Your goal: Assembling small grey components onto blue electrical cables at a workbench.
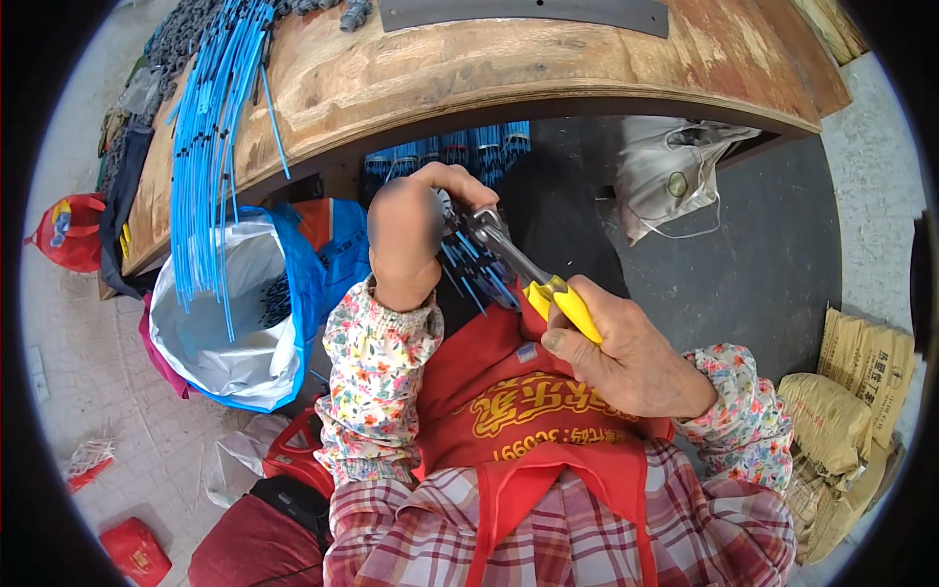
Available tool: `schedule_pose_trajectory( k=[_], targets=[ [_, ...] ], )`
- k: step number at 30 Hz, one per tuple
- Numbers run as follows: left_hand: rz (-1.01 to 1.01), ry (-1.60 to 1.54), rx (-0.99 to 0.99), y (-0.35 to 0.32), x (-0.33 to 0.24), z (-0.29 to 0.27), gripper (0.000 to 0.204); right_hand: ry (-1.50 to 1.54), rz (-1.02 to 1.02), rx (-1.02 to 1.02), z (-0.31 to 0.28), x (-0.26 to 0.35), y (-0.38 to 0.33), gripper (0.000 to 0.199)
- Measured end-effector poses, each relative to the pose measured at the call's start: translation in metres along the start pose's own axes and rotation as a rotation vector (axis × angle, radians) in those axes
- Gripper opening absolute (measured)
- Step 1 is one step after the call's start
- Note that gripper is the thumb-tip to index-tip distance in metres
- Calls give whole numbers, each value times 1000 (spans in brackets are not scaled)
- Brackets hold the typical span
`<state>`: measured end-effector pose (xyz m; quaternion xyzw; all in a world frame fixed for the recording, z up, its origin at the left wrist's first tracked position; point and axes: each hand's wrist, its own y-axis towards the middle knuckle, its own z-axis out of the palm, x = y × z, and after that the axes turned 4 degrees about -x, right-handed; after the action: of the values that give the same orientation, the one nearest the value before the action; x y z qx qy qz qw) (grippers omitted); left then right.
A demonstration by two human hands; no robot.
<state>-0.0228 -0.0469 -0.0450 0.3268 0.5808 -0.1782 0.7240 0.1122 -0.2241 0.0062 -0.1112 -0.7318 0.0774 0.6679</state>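
Note:
My right hand (641, 357) is closed around the yellow handles of a pair of pliers (509, 249). Their metal jaws reach up to the fingertips of my left hand (406, 240). A bundle of thin blue rods with black parts (474, 262) hangs below those fingers, above my red apron (548, 391). My left hand is curled about the bundle's upper end, where a small grey piece shows beside the jaws. Part of this hand is blurred, and what exactly the jaws bite on is hidden.
Across the top runs a wooden table (469, 83), with long blue rods (205, 166) draping over its left edge. Beneath them stands a blue-and-white bag (230, 338). More blue bundles (445, 147) sit under the table. A white bag (670, 176) hangs right; brown sacks (831, 421) lie lower right.

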Motion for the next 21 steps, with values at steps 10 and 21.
schedule_pose_trajectory(
  k=[10,21],
  targets=[
    [65,20,-46,-10,-3,-3,70,-50,-42,-6,15,1,0,21],
    [31,-82,-115,-6,1,5,61,-316,-150,-144,34,-10,3,24]
  ],
)
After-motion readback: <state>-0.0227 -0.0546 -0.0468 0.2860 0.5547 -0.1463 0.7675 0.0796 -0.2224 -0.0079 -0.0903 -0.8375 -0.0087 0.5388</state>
